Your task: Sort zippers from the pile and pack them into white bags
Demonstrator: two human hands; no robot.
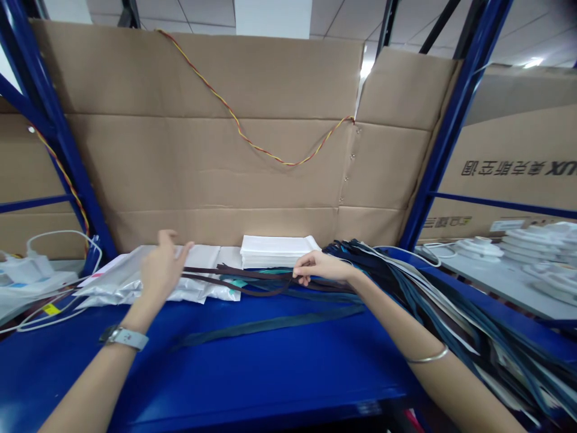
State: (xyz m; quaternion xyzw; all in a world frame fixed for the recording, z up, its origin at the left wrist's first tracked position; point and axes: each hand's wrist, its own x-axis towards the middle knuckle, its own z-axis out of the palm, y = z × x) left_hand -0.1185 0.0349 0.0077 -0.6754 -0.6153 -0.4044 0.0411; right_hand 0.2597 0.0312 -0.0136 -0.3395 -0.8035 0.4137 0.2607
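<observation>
My left hand (163, 266) hovers above the clear plastic bags (121, 281), fingers spread, and the ends of dark brown straps (234, 275) run from it to the right. My right hand (319, 267) pinches those brown straps near their middle, just in front of a stack of white sheets (277, 250). A loose dark teal strap (270, 325) lies flat on the blue shelf (252, 373) in front of both hands. A big heap of dark straps (433, 300) spreads to the right of my right hand.
Cardboard panels (202, 150) back the shelf, with a red-yellow wire (252, 141) draped across. Blue rack posts (451, 120) stand on both sides. White cables and devices (31, 270) lie at left; stacked white items (527, 240) sit on a grey surface at right.
</observation>
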